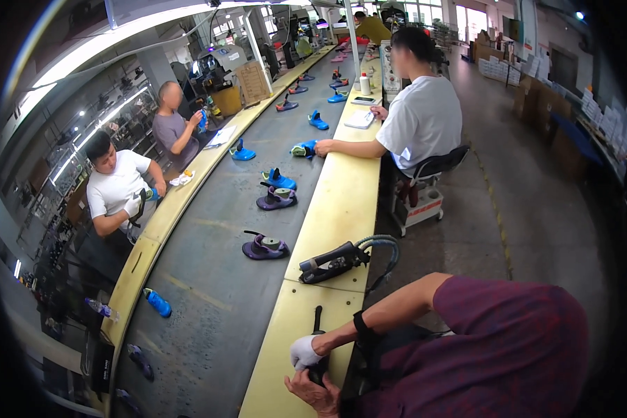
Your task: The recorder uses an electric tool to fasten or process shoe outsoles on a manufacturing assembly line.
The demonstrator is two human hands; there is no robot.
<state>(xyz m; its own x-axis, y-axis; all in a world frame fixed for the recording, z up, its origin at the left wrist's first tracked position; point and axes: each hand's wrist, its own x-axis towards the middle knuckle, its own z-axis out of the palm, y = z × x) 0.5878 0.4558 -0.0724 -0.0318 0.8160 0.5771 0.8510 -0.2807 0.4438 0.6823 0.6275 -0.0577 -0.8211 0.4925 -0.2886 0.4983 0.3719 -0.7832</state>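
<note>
My right hand, in a white glove with a black band on the wrist, is closed on a dark shoe at the lower middle. A black strap stands up from the shoe's far end. My left hand, bare, curls against the near end of the same shoe; its fingers are partly hidden. Both hands rest over the yellow ledge beside the belt. Beyond them on the ledge lies a black hand tool with hoses. Two dark purple sandals stand on the belt.
The grey belt carries several blue shoes. A co-worker in white sits on the right, one hand on a blue shoe. Two co-workers stand across the belt, handling shoes. A white bottle stands on the far ledge.
</note>
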